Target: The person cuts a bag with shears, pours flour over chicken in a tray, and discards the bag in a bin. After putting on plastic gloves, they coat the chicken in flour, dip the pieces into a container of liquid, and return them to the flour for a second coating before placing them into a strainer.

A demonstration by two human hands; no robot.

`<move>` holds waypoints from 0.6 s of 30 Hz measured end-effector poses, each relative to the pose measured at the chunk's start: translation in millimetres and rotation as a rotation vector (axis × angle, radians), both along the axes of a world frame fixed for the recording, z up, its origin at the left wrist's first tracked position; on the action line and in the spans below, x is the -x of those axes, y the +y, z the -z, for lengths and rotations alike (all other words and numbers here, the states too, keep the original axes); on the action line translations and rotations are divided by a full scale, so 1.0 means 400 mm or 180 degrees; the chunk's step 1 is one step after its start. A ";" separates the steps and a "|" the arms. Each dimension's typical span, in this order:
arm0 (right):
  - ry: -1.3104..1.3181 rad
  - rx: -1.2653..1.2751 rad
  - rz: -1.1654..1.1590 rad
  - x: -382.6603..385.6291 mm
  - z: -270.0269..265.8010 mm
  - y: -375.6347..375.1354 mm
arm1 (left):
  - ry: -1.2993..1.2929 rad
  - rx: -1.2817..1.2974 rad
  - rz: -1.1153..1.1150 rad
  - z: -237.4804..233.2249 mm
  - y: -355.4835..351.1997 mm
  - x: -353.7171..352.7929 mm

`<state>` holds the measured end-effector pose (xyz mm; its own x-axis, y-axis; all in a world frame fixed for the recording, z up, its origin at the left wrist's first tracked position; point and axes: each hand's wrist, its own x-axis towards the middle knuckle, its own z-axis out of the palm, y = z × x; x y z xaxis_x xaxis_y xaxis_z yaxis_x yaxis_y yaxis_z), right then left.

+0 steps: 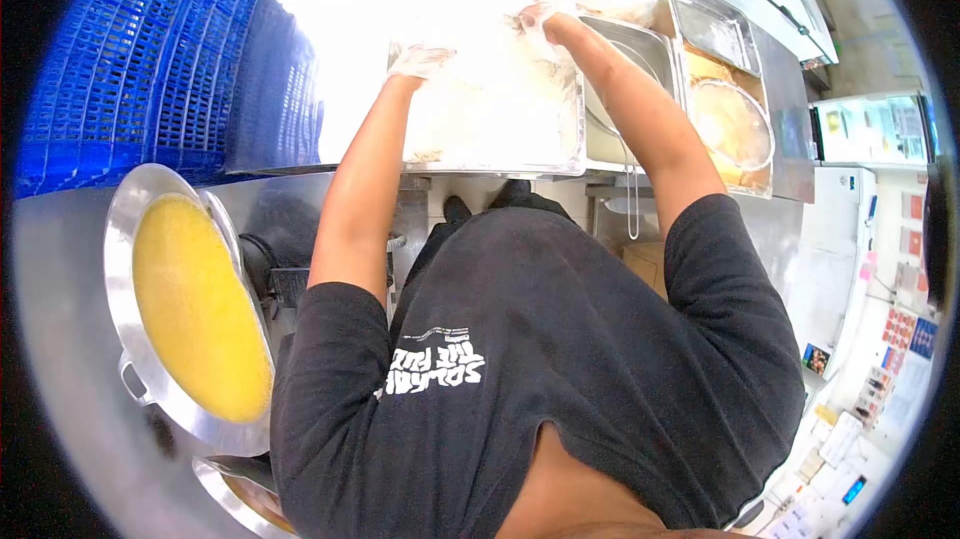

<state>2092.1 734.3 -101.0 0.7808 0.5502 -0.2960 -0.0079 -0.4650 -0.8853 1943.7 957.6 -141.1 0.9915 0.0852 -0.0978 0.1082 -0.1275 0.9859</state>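
Note:
A wide metal tray holds a bright white, flour-like mass, much of it washed out by glare. At the tray's left side, my left hand rests low over the white stuff, whitened, its visible fingers stretched to the right. Farther back on the right, my right hand reaches into the same white mass; glare and white coating hide its fingers. Directly right of the tray is a deep metal pan with a round wire-handled strainer in it.
Blue plastic crates stand at the left. Below them sits a large metal pot of yellow liquid. Beyond the pan are a tray with a round strainer and an oblong metal pan. White freezers line the right.

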 end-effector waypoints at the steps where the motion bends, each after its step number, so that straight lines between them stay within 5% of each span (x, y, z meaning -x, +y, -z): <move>1: -0.0252 0.0158 -0.0154 0.016 0.010 -0.007 | 0.0061 -0.0205 0.0104 -0.011 0.005 0.014; 7: -0.1370 0.1339 -0.2311 0.192 0.055 -0.103 | 0.0943 -0.2408 0.1254 -0.080 -0.048 0.109; 12: -0.1803 0.1328 -0.4310 0.315 0.209 -0.171 | 0.1223 -0.3120 0.1832 -0.069 -0.138 0.169; 13: -0.2001 0.1511 -0.4474 0.331 0.264 -0.172 | 0.1212 -0.3178 0.1811 -0.059 -0.147 0.170; 16: -0.2902 0.3695 -0.4452 0.380 0.481 -0.103 | 0.1112 -0.3392 0.1598 -0.023 -0.182 0.183; 18: -0.2724 0.4098 -0.4163 0.393 0.462 -0.049 | 0.0927 -0.3530 0.1271 0.018 -0.202 0.181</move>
